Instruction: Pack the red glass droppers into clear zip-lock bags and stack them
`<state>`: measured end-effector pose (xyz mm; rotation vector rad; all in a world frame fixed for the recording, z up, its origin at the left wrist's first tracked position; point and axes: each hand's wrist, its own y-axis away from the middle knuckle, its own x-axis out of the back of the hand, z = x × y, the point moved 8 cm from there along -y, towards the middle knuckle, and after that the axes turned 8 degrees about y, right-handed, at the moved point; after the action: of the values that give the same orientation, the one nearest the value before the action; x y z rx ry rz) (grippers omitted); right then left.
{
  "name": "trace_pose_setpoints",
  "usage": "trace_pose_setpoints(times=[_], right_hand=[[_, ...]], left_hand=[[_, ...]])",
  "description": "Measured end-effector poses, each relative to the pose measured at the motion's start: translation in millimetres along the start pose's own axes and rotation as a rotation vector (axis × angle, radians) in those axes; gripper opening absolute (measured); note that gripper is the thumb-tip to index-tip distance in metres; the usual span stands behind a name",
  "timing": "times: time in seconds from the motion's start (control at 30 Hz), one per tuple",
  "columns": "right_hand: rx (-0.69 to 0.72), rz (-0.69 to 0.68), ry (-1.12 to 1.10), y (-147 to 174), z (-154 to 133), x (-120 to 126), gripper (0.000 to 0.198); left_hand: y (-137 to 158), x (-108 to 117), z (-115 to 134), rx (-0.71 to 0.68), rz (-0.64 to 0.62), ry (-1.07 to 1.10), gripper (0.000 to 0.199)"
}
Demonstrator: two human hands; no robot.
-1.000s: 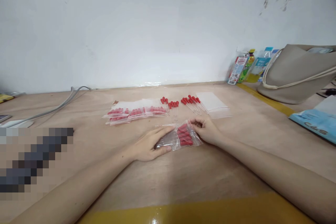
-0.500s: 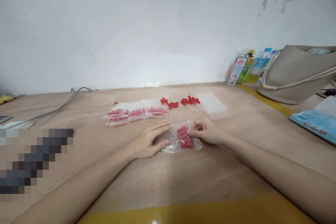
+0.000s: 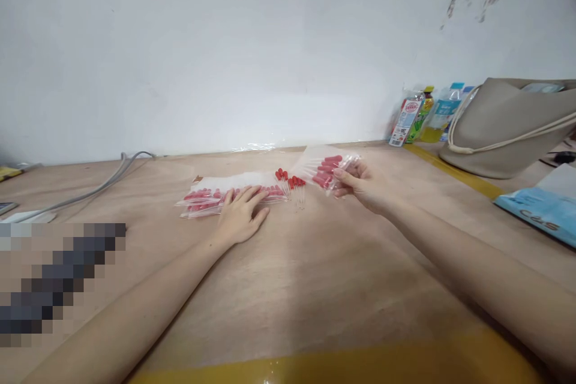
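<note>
My right hand (image 3: 369,187) pinches the zip end of a clear zip bag of droppers (image 3: 329,171), lifted off the table and tilted. Red rubber bulbs show near the zip, and the thin clear tubes point left. Fingers spread, my left hand (image 3: 243,215) rests on the near edge of several filled zip bags (image 3: 202,197), which lie overlapping in a row. Between the two hands lie two small groups of loose droppers (image 3: 290,182) with red bulbs. Whatever is behind the raised bag and my right hand is hidden.
At the right stand a beige bag (image 3: 508,126), drink bottles (image 3: 445,114) and a carton (image 3: 405,122) by the wall. A blue packet (image 3: 535,213) lies nearer. To the left are a grey cable (image 3: 96,183) and a blurred-out dark object (image 3: 58,282). Yellow tape (image 3: 315,363) lines the front edge.
My right hand has raised the bag of droppers and carried it away from me, over where more loose droppers and flat bags lay. My left hand let go and moved left onto the filled bags.
</note>
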<state>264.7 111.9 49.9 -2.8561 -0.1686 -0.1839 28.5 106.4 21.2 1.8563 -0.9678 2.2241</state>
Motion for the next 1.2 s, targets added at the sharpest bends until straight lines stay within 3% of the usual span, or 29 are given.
trace_pose_setpoints(times=[0.1, 0.2, 0.3, 0.4, 0.53, 0.7, 0.8, 0.93, 1.03, 1.13, 1.2], right_hand=[[0.142, 0.149, 0.261, -17, -15, -23, 0.026], [0.253, 0.200, 0.689, -27, -22, -64, 0.013], [0.302, 0.113, 0.997, -33, -15, -105, 0.015], [0.376, -0.081, 1.220, -33, -3, -136, 0.017], [0.428, -0.194, 1.370, -31, 6, -142, 0.022], [0.369, -0.194, 1.385, -30, 11, -130, 0.026], [0.328, -0.188, 1.328, -28, 13, -123, 0.019], [0.444, -0.183, 1.083, -25, 3, -105, 0.020], [0.354, 0.039, 1.073, -35, 3, -47, 0.024], [0.080, 0.301, 1.292, -41, 17, 31, 0.025], [-0.139, 0.324, 1.432, -39, 33, 71, 0.027]], left_hand=[[1, 2, 0, 0.022, 0.015, 0.014, 0.038], [2, 3, -2, 0.023, 0.030, 0.039, 0.038], [3, 4, -3, 0.023, 0.046, 0.058, 0.038], [3, 3, -3, 0.020, 0.040, 0.056, 0.039], [3, 3, -2, 0.022, 0.037, 0.058, 0.039], [3, 2, -3, 0.027, 0.041, 0.068, 0.039], [3, 2, -4, 0.027, 0.039, 0.066, 0.039], [4, 1, -5, 0.031, 0.036, 0.066, 0.042], [4, 0, -6, 0.043, 0.046, 0.081, 0.045], [4, 3, -5, 0.041, 0.088, 0.092, 0.050], [3, 5, -3, 0.023, 0.107, 0.092, 0.051]])
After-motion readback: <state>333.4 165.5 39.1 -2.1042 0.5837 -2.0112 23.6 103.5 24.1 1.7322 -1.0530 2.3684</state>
